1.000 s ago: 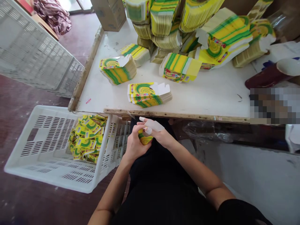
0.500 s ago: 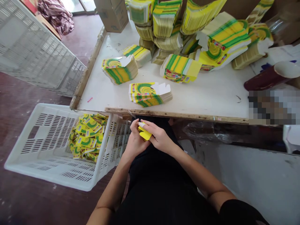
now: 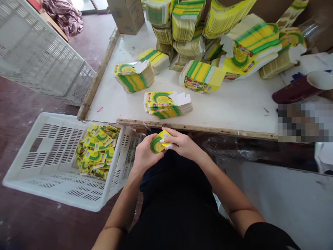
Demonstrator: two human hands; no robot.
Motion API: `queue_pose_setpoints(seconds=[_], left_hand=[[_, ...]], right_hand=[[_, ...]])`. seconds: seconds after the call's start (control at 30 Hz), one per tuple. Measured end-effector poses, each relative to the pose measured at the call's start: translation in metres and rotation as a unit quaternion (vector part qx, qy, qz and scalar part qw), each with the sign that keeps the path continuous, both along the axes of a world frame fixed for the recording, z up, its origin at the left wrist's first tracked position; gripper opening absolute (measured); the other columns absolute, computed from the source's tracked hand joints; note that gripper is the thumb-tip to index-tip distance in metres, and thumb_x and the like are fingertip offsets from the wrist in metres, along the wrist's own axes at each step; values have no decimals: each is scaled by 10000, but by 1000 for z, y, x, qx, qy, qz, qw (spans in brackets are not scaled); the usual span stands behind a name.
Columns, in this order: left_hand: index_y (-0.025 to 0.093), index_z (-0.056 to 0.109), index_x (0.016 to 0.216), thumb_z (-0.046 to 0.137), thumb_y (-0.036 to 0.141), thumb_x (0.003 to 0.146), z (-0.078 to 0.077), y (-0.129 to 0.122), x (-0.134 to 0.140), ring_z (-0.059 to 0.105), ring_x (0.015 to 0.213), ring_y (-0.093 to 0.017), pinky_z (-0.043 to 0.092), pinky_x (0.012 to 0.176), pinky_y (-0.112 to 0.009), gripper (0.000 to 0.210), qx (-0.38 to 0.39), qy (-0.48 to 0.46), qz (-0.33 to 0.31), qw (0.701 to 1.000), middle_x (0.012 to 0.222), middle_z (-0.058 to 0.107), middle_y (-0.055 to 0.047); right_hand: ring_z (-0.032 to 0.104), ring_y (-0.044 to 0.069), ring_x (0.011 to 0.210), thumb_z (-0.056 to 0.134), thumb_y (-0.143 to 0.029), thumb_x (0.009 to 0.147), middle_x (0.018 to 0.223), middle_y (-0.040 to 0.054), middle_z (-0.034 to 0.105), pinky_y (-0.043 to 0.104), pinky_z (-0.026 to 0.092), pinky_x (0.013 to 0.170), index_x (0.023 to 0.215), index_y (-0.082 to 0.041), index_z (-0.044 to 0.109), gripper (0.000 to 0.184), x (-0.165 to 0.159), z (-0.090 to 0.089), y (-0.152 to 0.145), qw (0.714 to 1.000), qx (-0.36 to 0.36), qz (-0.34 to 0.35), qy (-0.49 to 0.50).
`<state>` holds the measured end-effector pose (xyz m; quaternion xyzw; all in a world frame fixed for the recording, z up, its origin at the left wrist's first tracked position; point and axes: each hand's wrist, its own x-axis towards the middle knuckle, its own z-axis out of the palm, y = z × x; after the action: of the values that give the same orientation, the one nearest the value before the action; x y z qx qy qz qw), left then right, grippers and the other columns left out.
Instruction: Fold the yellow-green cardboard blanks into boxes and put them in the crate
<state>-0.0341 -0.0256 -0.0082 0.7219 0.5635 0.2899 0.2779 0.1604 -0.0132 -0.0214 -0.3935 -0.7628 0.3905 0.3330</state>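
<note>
A small yellow and green printed carton (image 3: 157, 143) is held between my two hands, just in front of the table edge and above my lap. My left hand (image 3: 146, 151) is closed around its left side. On the other end, my right hand (image 3: 181, 144) grips it with fingers that have white wrapping on their tips. The carton's swirl-printed face points up, and the fingers hide part of it. A short stack of flat cartons (image 3: 166, 104) lies on the table straight ahead of my hands.
A white slatted crate (image 3: 49, 166) on the left holds a heap of yellow cartons (image 3: 97, 151). More carton stacks (image 3: 188, 27) fill the back of the white table (image 3: 234, 107). A dark red mug (image 3: 296, 88) lies at the right, and a cardboard box (image 3: 127, 15) stands far left.
The carton has turned in my hands: a yellow flap end showed before, and now its printed swirl face is up. My fingers have shifted along it.
</note>
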Motion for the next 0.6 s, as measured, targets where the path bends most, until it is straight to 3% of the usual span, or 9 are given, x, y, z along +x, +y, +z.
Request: queue_pose_setpoints(seconds=[0.1,0.23,0.37,0.47,0.53,0.6], left_hand=[[214,634,1058,755,319,648,3,3,3,720,815,-218,581,781,-344,440,-20,-6,-23,1000,954,752,-42],[209,620,1094,743,285,633,1,1,7,719,852,-231,581,785,-349,484,-20,-4,-6,1000,1015,746,-57],[212,604,1116,758,314,642,-4,1,-10,703,868,-228,572,795,-348,508,-12,-18,29,999,1009,726,-48],[204,590,1148,797,397,647,-4,5,-46,668,978,-263,526,934,-421,575,48,-22,156,986,1049,684,-69],[188,558,1209,856,416,574,-2,9,-72,565,1194,-336,393,1098,-505,737,131,-14,275,952,1197,617,-124],[180,517,1271,873,420,547,0,9,-90,441,1331,-376,275,1175,-538,841,172,6,345,923,1320,534,-166]], right_hand=[[565,263,1301,694,-195,850,1403,118,589,439,479,1061,1023,-243,758,191,10,6,6,999,-16,33,7],[560,300,1301,772,-183,759,1427,156,556,467,458,1067,972,-210,768,215,-2,3,3,998,-41,-15,40],[469,299,1382,748,-228,789,1514,174,452,468,419,1108,1236,-200,663,455,-21,6,4,997,-23,-14,71],[461,278,1381,724,-290,823,1467,140,513,472,384,1141,1402,-220,509,622,-21,20,22,996,39,-50,69],[490,270,1340,650,-253,874,1407,119,567,468,367,1151,1382,-216,518,526,-16,31,43,988,85,-126,24],[503,292,1298,590,-160,880,1357,127,597,492,343,1149,1342,-177,548,464,-11,37,66,971,106,-203,-62]])
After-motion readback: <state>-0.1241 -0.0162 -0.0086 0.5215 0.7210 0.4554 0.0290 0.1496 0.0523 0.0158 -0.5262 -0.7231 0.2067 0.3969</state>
